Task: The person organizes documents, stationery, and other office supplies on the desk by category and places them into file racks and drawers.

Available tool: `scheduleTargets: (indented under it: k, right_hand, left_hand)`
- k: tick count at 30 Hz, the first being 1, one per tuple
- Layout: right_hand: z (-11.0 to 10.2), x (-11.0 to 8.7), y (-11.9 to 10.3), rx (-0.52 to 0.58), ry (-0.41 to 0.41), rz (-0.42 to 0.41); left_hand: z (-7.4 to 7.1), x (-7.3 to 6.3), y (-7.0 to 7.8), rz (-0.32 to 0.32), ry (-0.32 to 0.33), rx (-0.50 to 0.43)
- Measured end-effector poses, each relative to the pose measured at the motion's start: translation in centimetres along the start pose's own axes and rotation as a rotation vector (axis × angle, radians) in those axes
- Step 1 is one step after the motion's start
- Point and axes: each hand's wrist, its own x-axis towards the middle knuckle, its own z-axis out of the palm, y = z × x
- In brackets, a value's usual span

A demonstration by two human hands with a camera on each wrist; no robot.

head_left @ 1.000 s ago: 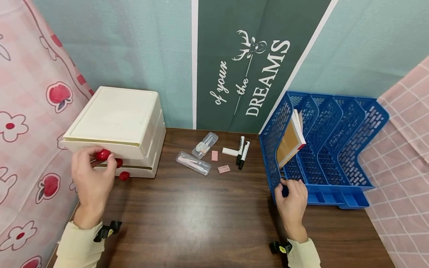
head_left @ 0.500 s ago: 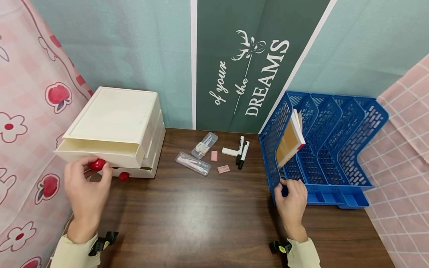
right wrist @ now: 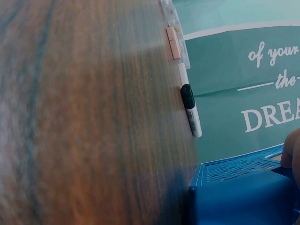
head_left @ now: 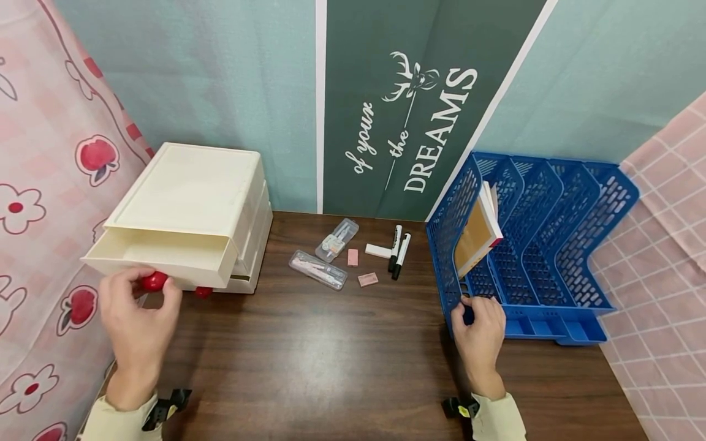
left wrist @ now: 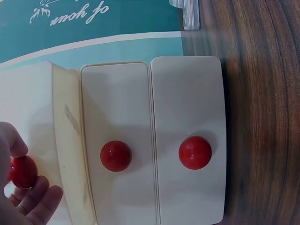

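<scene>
My left hand [head_left: 140, 324] pinches the round red knob [head_left: 155, 281] of the top drawer [head_left: 212, 273] in a white drawer unit [head_left: 184, 184]. That drawer stands pulled out, and the part of its inside in view is bare. In the left wrist view, thumb and fingers sit around the knob [left wrist: 23, 172], while the two lower drawers, each with a red knob [left wrist: 116, 155], are closed. On the right, my right hand [head_left: 481, 331] grips the lower front edge of a blue file rack [head_left: 573, 245]. A book [head_left: 475, 242] leans in the rack's leftmost slot.
Between the two lie clear plastic cases [head_left: 318, 269] with stationery inside, pink erasers [head_left: 368, 279], a white block [head_left: 378, 250] and two black-and-white markers [head_left: 402, 254]. A printed curtain [head_left: 375, 122] hangs behind the wooden table [head_left: 309, 367]; pink cloths flank both sides.
My left hand has drawn the top drawer out toward me, from nearly closed to well open. The right hand and the blue file rack have stayed in place.
</scene>
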Motion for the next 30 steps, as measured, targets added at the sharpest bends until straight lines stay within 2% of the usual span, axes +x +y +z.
scheduleTargets:
  k: [4, 9, 17, 24, 30]
  right_hand:
    - [0.1, -0.1, 0.1, -0.003, 0.004, -0.008]
    - [0.1, -0.1, 0.1, -0.002, 0.006, -0.012]
    - [0.1, 0.0, 0.0, -0.004, 0.004, -0.008]
    - [0.1, 0.0, 0.1, -0.005, 0.014, -0.001]
    - [0.2, -0.1, 0.2, -0.004, 0.018, -0.007]
  left_hand:
    - [0.1, 0.0, 0.4, 0.021, 0.046, -0.022]
    - [0.3, 0.2, 1.7, 0.033, 0.136, -0.063]
    - [0.3, 0.3, 2.9, 0.034, 0.181, -0.08]
    - [0.3, 0.0, 2.2, 0.04, 0.196, -0.083]
    - [0.4, -0.4, 0.7, 0.023, 0.264, -0.072]
